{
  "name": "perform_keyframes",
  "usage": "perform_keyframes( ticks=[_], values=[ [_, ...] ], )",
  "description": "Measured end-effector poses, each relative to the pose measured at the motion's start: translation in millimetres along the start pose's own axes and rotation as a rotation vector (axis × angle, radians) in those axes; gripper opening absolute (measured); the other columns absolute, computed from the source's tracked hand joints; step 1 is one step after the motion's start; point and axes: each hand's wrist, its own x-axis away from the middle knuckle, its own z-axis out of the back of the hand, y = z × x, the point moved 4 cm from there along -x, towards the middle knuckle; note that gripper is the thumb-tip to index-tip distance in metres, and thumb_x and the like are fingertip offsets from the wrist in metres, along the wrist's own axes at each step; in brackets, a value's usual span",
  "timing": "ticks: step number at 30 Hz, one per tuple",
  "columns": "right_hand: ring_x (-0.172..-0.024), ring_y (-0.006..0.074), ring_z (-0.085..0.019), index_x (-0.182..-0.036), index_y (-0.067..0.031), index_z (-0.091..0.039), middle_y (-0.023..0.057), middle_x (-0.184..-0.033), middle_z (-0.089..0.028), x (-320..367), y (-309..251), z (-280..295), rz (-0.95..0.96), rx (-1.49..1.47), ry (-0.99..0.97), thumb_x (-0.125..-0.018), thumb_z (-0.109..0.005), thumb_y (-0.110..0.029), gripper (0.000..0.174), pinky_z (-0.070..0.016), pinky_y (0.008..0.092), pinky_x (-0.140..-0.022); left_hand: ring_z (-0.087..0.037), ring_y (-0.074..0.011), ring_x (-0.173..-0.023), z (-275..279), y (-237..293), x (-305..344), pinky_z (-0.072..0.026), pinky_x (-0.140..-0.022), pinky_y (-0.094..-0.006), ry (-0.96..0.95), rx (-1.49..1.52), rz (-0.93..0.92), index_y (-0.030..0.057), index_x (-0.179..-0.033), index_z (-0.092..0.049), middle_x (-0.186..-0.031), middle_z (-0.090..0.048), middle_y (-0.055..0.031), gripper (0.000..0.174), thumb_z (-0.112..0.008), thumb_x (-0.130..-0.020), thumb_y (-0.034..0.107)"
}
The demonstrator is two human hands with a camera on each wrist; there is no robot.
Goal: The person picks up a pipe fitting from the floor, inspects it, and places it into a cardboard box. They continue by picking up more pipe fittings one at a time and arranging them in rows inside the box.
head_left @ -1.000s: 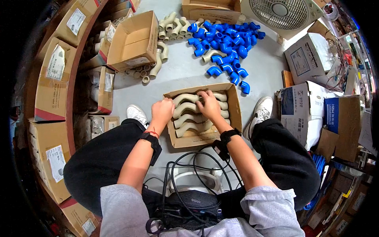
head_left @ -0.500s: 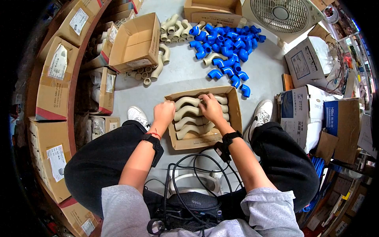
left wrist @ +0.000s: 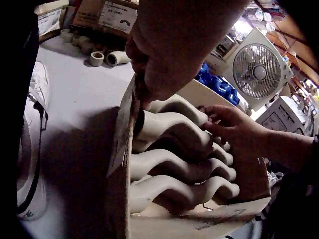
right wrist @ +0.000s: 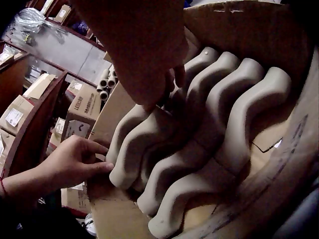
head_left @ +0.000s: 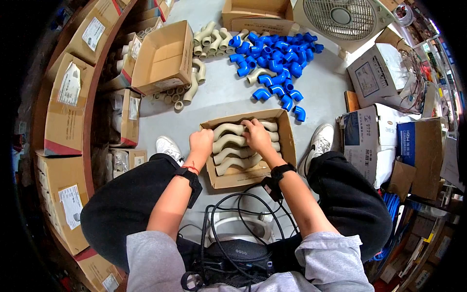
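Wavy beige pipes [head_left: 228,142] lie in rows inside an open cardboard box [head_left: 233,183] on the floor between the feet. The left hand [head_left: 201,142] grips the box's left wall near its upper corner, fingers curled over the edge; in the right wrist view this hand [right wrist: 70,162] has its thumb inside by the pipe ends. The right hand [head_left: 258,136] reaches into the box, its fingers bent on a pipe of the upper rows near the middle. From the left wrist view, the right hand's fingertips [left wrist: 209,122] pinch a pipe end [left wrist: 192,113].
Blue elbow fittings [head_left: 277,61] and more beige pipes [head_left: 211,41] lie beyond the box. An empty carton [head_left: 163,56] stands upper left, a fan [head_left: 343,17] upper right. Shelved cartons [head_left: 73,104] line the left; boxes [head_left: 362,141] stand right. Black cables [head_left: 243,194] loop near the lap.
The two hands keep nearly the same places at the box. The whole head view has shifted slightly, and the right hand's fingers have moved a little on the pipes.
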Motion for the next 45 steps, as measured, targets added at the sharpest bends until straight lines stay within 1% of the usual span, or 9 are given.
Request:
perform_keyframes(
  ticks=[3,12,15,19,25,33,36,42,45],
  values=[
    [-0.088,0.0282,-0.047,-0.098,-0.0122,-0.049,0.0107,-0.09,-0.047,0,1,-2,-0.034,-0.003,-0.041,-0.068,-0.056,-0.009,0.031,-0.0429,0.0374,-0.07,-0.06,-0.0242,-0.061,5,2,1,-0.0472,-0.051,-0.032,0.017,-0.025,-0.022,0.0077,-0.063,-0.058,-0.065,-0.059,-0.0108,0.007,-0.055,-0.059,0.003],
    [-0.081,0.0282,-0.05,-0.1,-0.0113,-0.049,0.0109,-0.089,-0.049,0,3,-2,-0.02,0.002,-0.011,-0.071,-0.055,-0.009,0.03,-0.0423,0.0371,-0.068,-0.06,-0.0238,-0.06,6,2,3,-0.047,-0.05,-0.0317,0.042,-0.028,-0.031,0.0063,-0.067,-0.056,-0.065,-0.059,-0.0099,0.008,-0.054,-0.06,0.003],
    [-0.088,0.0294,-0.047,-0.097,-0.0089,-0.046,0.012,-0.091,-0.048,0,5,-2,-0.046,-0.061,-0.064,-0.069,-0.055,-0.012,0.03,-0.0423,0.0373,-0.071,-0.06,-0.0242,-0.059,6,2,4,-0.0469,-0.049,-0.032,0.048,-0.024,-0.057,0.0055,-0.071,-0.054,-0.067,-0.059,-0.0103,0.01,-0.053,-0.061,0.003],
    [-0.084,0.03,-0.05,-0.086,-0.0048,-0.045,0.0146,-0.086,-0.051,3,9,4,-0.047,-0.06,-0.003,-0.067,-0.059,-0.027,0.032,-0.0421,0.0381,-0.07,-0.059,-0.0258,-0.06,12,3,3,-0.0471,-0.05,-0.0335,0.04,0.007,0.012,0.0041,-0.073,-0.053,-0.069,-0.059,-0.0118,0.012,-0.052,-0.061,0.002],
    [-0.08,0.0276,-0.052,-0.084,-0.0053,-0.051,0.0124,-0.084,-0.053,14,12,9,-0.045,0.088,-0.165,-0.058,-0.064,-0.038,0.043,-0.044,0.0372,-0.067,-0.059,-0.0276,-0.061,15,3,3,-0.0474,-0.052,-0.0355,0.031,0.045,0.037,0.0034,-0.073,-0.053,-0.068,-0.059,-0.0128,0.012,-0.052,-0.062,0.004],
    [-0.078,0.0254,-0.054,-0.074,-0.0057,-0.057,0.0095,-0.079,-0.053,18,13,-1,0.035,0.146,-0.186,-0.058,-0.066,-0.036,0.036,-0.0456,0.0358,-0.064,-0.059,-0.0285,-0.063,16,2,6,-0.0474,-0.054,-0.0355,0.032,0.08,0.039,0.0038,-0.07,-0.055,-0.068,-0.059,-0.0135,0.011,-0.052,-0.06,0.002],
    [-0.077,0.0252,-0.054,-0.072,-0.0058,-0.057,0.0095,-0.078,-0.053,19,7,0,0.046,0.164,-0.171,-0.059,-0.066,-0.034,0.032,-0.0457,0.0363,-0.064,-0.059,-0.0281,-0.064,13,1,5,-0.0472,-0.055,-0.0353,0.007,0.06,0.056,0.0041,-0.07,-0.055,-0.069,-0.059,-0.0138,0.008,-0.056,-0.062,0.006],
    [-0.075,0.0257,-0.054,-0.071,-0.0056,-0.058,0.0099,-0.075,-0.053,22,3,0,0.033,0.156,-0.145,-0.058,-0.066,-0.031,0.03,-0.0455,0.0364,-0.064,-0.059,-0.0269,-0.065,24,5,8,-0.047,-0.056,-0.0346,-0.066,0.078,0.06,0.0042,-0.075,-0.054,-0.07,-0.059,-0.0133,0.034,-0.07,-0.056,0.028],
    [-0.073,0.0261,-0.054,-0.069,-0.0054,-0.057,0.01,-0.074,-0.053,24,3,-1,0.015,0.139,-0.141,-0.058,-0.066,-0.03,0.028,-0.0453,0.0363,-0.063,-0.059,-0.0269,-0.065,22,4,7,-0.047,-0.056,-0.0345,-0.071,0.088,0.039,0.0039,-0.076,-0.054,-0.07,-0.059,-0.013,0.041,-0.072,-0.051,0.031]
  ],
)
